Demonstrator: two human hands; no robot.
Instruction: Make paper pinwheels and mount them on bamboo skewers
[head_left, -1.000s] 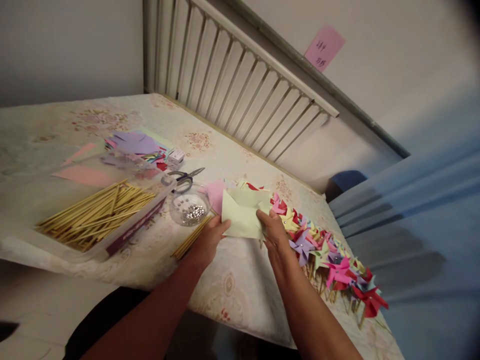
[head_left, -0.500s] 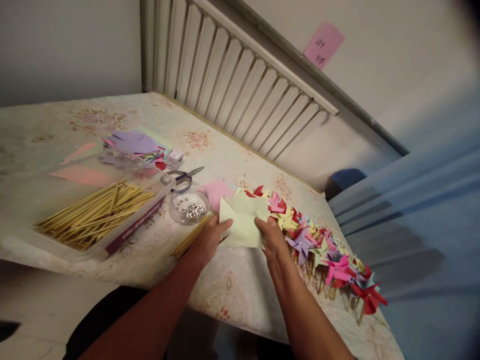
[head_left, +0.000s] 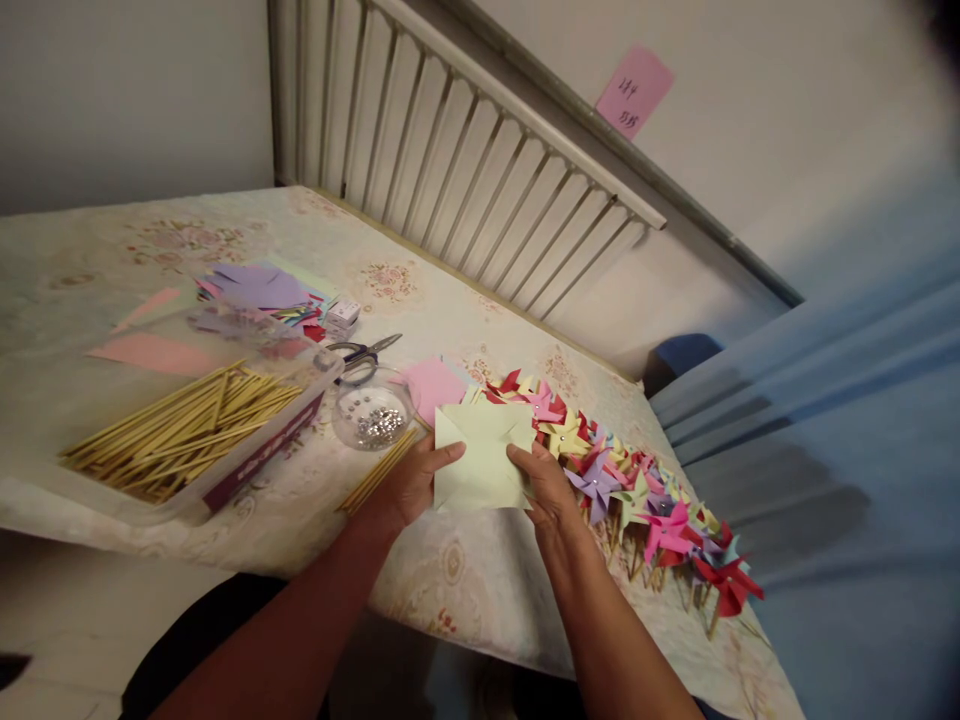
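A pale green square sheet of paper (head_left: 480, 470), with slits running in from its corners, is held up above the table. My left hand (head_left: 416, 480) pinches its left edge, thumb on top. On the opposite edge my right hand (head_left: 549, 482) grips it the same way; the fingers under the sheet are hidden. Just behind the paper lies a pink paper stack (head_left: 433, 388). Left of it stands a round clear dish (head_left: 375, 415) of small shiny metal pieces. Several loose sticks (head_left: 377, 473) lie beside my left hand.
A clear plastic box (head_left: 262, 455) full of thin wooden sticks stands at left. Scissors (head_left: 364, 358), a small white box (head_left: 343, 316) and coloured paper pieces (head_left: 259, 287) lie behind it. Many finished paper pinwheels (head_left: 596, 485) spread along the right. A radiator (head_left: 450, 150) borders the table's back.
The green paper has come down slightly and lies flatter between my hands, its raised corners less lifted. Both hands keep their hold. The whole view has shifted a little.
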